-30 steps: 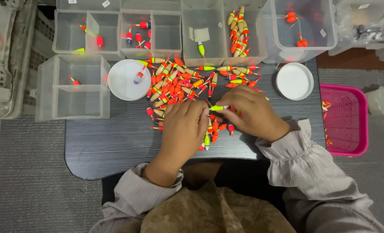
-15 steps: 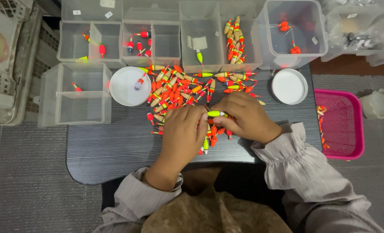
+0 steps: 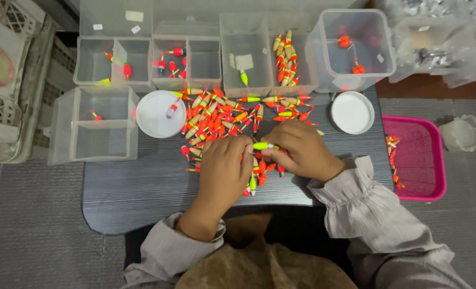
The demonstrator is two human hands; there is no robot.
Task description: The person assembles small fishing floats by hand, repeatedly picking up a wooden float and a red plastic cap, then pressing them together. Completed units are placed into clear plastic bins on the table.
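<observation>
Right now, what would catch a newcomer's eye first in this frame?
The heap of orange, red and green fishing floats spread across the middle of the dark table. Just below it, the left hand and right hand meet around one yellow-green float. A bright pink tray sits at the right edge.

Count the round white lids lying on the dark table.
2. One white lid lies at the left end of the float pile, with one float on it. The other white lid lies right of the pile, beside the pink basket. None looks hidden.
</observation>
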